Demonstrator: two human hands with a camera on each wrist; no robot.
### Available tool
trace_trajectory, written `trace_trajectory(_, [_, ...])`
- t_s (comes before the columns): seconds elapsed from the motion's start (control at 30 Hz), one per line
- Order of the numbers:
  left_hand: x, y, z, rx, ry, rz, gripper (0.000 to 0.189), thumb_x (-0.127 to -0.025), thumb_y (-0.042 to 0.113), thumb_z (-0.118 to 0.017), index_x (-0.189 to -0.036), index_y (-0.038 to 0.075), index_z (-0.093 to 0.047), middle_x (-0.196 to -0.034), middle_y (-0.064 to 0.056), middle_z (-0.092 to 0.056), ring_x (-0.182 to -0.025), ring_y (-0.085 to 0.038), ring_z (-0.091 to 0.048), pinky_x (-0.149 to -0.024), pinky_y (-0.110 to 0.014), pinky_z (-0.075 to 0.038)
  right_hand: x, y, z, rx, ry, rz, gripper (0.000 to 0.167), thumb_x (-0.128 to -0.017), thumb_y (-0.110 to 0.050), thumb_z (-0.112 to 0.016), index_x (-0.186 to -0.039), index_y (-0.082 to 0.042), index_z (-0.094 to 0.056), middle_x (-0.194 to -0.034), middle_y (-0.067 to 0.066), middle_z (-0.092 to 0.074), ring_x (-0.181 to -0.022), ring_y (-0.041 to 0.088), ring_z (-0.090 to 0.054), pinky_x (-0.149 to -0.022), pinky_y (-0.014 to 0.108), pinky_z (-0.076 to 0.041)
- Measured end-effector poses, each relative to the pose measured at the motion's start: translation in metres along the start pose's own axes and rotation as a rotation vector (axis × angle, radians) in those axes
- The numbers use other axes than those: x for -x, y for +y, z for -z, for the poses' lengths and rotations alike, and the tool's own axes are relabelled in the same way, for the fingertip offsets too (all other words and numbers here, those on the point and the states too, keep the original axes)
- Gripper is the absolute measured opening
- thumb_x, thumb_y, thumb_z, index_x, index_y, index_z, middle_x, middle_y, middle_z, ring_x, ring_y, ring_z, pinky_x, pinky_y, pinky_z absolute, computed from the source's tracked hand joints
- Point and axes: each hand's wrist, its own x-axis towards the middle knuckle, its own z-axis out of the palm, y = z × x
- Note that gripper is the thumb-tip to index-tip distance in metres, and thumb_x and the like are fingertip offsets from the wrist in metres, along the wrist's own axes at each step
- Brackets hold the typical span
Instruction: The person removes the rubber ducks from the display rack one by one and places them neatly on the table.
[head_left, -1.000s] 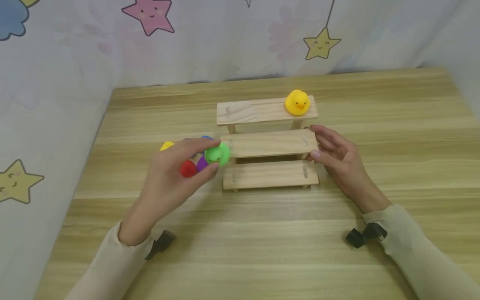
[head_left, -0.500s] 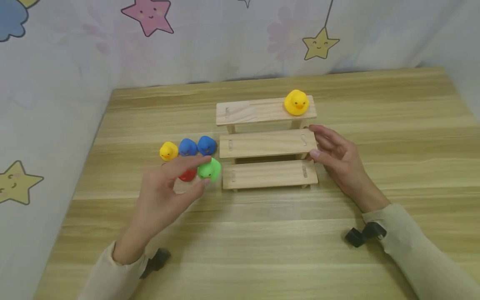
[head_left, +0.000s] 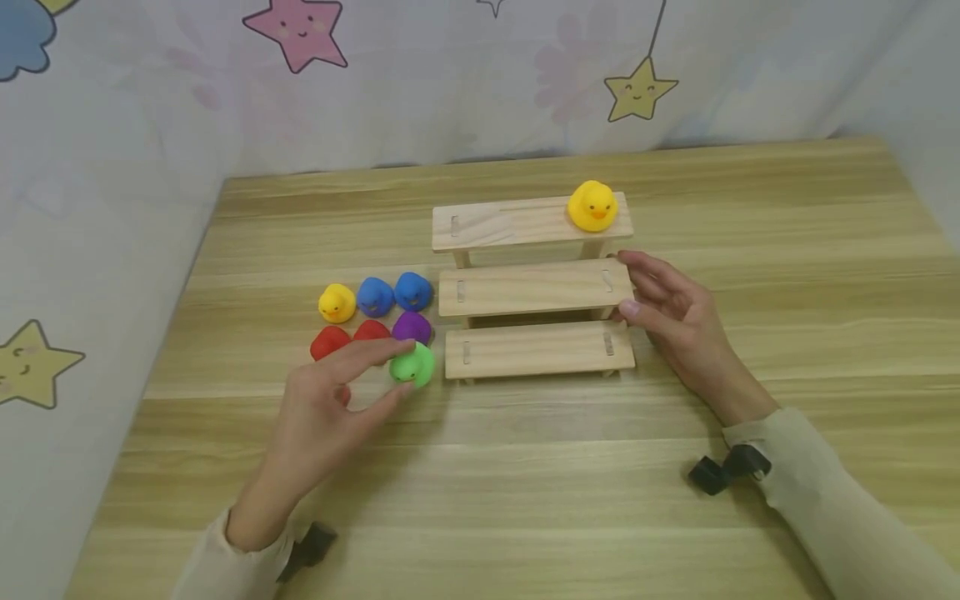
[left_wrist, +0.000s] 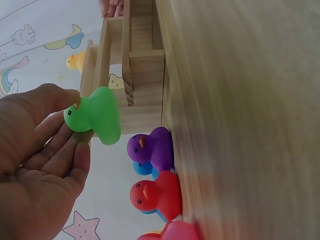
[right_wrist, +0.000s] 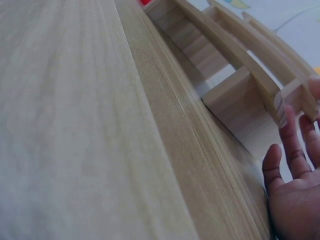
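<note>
In the head view a green rubber duck [head_left: 412,365] is pinched between thumb and fingers of my left hand [head_left: 322,417]. The left wrist view shows that green duck [left_wrist: 100,115] off the table, near a purple duck [left_wrist: 155,148] and a red duck [left_wrist: 157,195]. A three-tier wooden shelf [head_left: 536,287] stands to the right of the ducks. My right hand [head_left: 678,333] holds the right end of its middle tier, thumb at the front corner and a finger at the back one. A yellow duck [head_left: 593,207] sits on the right of the top tier.
Two blue ducks [head_left: 412,292] and a small yellow duck [head_left: 337,303] form a row left of the shelf. Red ducks [head_left: 330,342] and the purple one stand in front of them, partly behind my left hand. A patterned curtain [head_left: 450,83] hangs beyond the wooden table [head_left: 540,500].
My left hand has carried the green duck left and toward the front, away from the shelf. The blue, red and purple ducks have come into fuller view. My right hand stays at the shelf.
</note>
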Motion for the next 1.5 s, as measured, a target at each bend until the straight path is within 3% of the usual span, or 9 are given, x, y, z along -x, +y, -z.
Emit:
trace_trajectory(0.1, [0.002, -0.004, 0.000, -0.036, -0.004, -0.017, 0.052, -0.077, -0.006, -0.092, -0.125, 0.011, -0.080, -0.120, -0.004, -0.083, -0.111, -0.021, -0.077, -0.069, -0.003, -0.044, 0.000, 0.000, 0.000, -0.001, 0.002, 0.003, 0.058, -0.103, 0.011, -0.058, -0.158, -0.003, -0.048, -0.164, 0.009, -0.055, -0.139, 0.011, -0.062, -0.107, 0.021, -0.057])
trace_trajectory(0.23, [0.007, -0.009, 0.005, -0.077, -0.010, -0.029, 0.051, -0.076, -0.006, -0.092, -0.123, 0.010, -0.080, -0.119, -0.004, -0.083, -0.112, -0.025, -0.078, -0.104, -0.003, -0.047, 0.000, 0.001, 0.000, -0.015, 0.002, 0.010, 0.058, -0.102, 0.012, -0.057, -0.158, -0.002, -0.049, -0.162, 0.007, -0.057, -0.135, 0.011, -0.065, -0.103, 0.021, -0.060])
trace_trajectory(0.43, [0.017, -0.016, 0.016, -0.096, -0.019, -0.027, 0.052, -0.074, -0.007, -0.093, -0.121, 0.012, -0.080, -0.116, -0.003, -0.083, -0.106, -0.021, -0.077, -0.100, -0.002, -0.048, 0.000, 0.001, 0.000, -0.039, -0.001, 0.008, 0.058, -0.102, 0.013, -0.056, -0.158, -0.002, -0.048, -0.160, 0.004, -0.059, -0.130, 0.012, -0.067, -0.100, 0.022, -0.061])
trace_trajectory(0.63, [0.023, -0.021, 0.021, -0.132, -0.019, -0.027, 0.055, -0.071, -0.009, -0.093, -0.120, 0.012, -0.081, -0.115, -0.004, -0.083, -0.109, -0.022, -0.076, -0.103, 0.000, -0.046, 0.001, 0.001, 0.000, -0.040, -0.001, 0.008, 0.058, -0.102, 0.013, -0.056, -0.158, -0.002, -0.048, -0.161, 0.005, -0.059, -0.129, 0.012, -0.068, -0.099, 0.022, -0.061])
trace_trajectory(0.77, [0.024, -0.025, 0.023, -0.146, -0.034, -0.040, 0.053, -0.071, -0.008, -0.093, -0.119, 0.010, -0.081, -0.114, -0.004, -0.084, -0.106, -0.024, -0.078, -0.103, 0.000, -0.045, 0.002, 0.001, 0.000, -0.052, 0.001, 0.011, 0.058, -0.102, 0.014, -0.055, -0.158, -0.001, -0.048, -0.159, 0.005, -0.060, -0.123, 0.012, -0.070, -0.095, 0.022, -0.062])
trace_trajectory(0.93, [0.026, -0.028, 0.024, -0.169, -0.049, -0.052, 0.050, -0.070, -0.008, -0.093, -0.116, 0.008, -0.081, -0.111, -0.004, -0.084, -0.101, -0.025, -0.079, -0.100, 0.002, -0.045, 0.002, 0.001, 0.000, -0.049, 0.002, 0.009, 0.058, -0.102, 0.014, -0.055, -0.158, -0.001, -0.048, -0.161, 0.005, -0.059, -0.127, 0.012, -0.069, -0.098, 0.022, -0.062])
trace_trajectory(1.23, [0.023, -0.033, 0.025, -0.217, -0.081, -0.038, 0.049, -0.071, -0.007, -0.093, -0.116, 0.008, -0.081, -0.113, -0.006, -0.084, -0.106, -0.029, -0.078, -0.104, 0.004, -0.038, 0.001, 0.001, 0.000, -0.044, 0.001, 0.012, 0.058, -0.102, 0.014, -0.056, -0.157, -0.001, -0.048, -0.158, 0.003, -0.062, -0.127, 0.012, -0.069, -0.097, 0.022, -0.062])
trace_trajectory(1.5, [0.023, -0.037, 0.027, -0.208, -0.090, -0.016, 0.050, -0.072, -0.009, -0.092, -0.118, 0.008, -0.080, -0.113, -0.005, -0.084, -0.103, -0.028, -0.079, -0.101, 0.004, -0.040, 0.001, 0.000, 0.000, -0.031, 0.001, 0.012, 0.058, -0.102, 0.013, -0.056, -0.158, -0.001, -0.048, -0.157, 0.002, -0.062, -0.128, 0.012, -0.068, -0.097, 0.021, -0.062])
